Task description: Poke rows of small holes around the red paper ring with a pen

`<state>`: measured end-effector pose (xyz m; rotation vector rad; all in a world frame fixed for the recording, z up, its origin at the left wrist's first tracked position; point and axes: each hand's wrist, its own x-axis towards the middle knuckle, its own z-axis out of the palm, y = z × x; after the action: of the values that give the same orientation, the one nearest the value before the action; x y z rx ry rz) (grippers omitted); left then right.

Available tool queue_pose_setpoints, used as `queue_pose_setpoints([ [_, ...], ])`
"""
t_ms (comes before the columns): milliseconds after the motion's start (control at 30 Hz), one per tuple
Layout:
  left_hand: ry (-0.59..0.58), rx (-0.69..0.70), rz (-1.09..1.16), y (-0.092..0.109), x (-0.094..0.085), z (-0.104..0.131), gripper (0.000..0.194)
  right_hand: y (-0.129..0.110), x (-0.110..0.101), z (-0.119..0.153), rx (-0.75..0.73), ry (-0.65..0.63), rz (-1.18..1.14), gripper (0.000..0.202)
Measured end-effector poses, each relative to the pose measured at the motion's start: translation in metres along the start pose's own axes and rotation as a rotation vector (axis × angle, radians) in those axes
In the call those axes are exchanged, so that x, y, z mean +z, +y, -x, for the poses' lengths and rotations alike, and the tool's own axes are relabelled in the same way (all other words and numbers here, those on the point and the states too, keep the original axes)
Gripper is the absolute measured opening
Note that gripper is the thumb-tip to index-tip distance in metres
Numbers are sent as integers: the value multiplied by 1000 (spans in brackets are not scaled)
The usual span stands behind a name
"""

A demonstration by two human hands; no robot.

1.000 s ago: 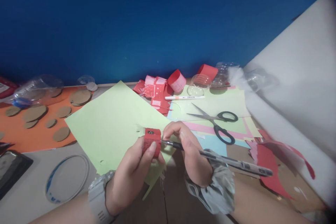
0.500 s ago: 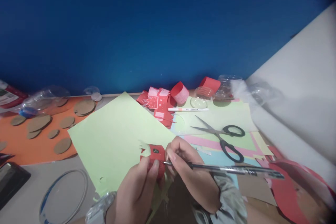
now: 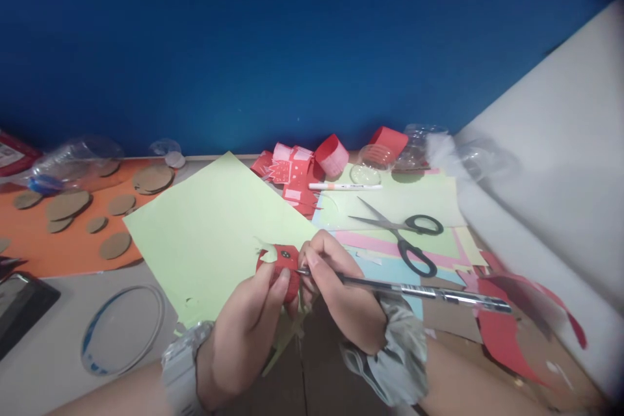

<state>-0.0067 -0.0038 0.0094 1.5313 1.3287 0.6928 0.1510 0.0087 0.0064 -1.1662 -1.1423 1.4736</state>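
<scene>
A small red paper piece point(image 3: 291, 287) with a dark round eye mark and a pale green curled scrap at its upper left is pinched in my left hand point(image 3: 246, 325). My right hand point(image 3: 341, 286) grips a slim black and silver pen point(image 3: 424, 294), its tip at the red piece's right edge and its shaft pointing right. Both hands are over the near corner of a pale green sheet point(image 3: 219, 208). Part of the red piece is hidden under my left fingers.
Scissors point(image 3: 402, 227) lie spread on coloured papers to the right. A white marker point(image 3: 346, 186) and red paper cut-outs point(image 3: 299, 175) are behind. Cardboard discs point(image 3: 114, 246) rest on an orange sheet point(image 3: 29, 240) at left, near a tape ring point(image 3: 86, 338) and a black object point(image 3: 24, 305).
The whole view has shifted, so things sit higher in the picture. Both hands keep their hold on the red paper piece and the pen, with the tip still at the piece.
</scene>
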Motion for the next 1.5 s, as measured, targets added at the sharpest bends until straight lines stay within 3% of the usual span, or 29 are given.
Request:
queue_pose_setpoints([
  [1500, -86, 26, 142, 1, -3, -1, 34, 1, -4, 1, -46, -39, 0, 25],
])
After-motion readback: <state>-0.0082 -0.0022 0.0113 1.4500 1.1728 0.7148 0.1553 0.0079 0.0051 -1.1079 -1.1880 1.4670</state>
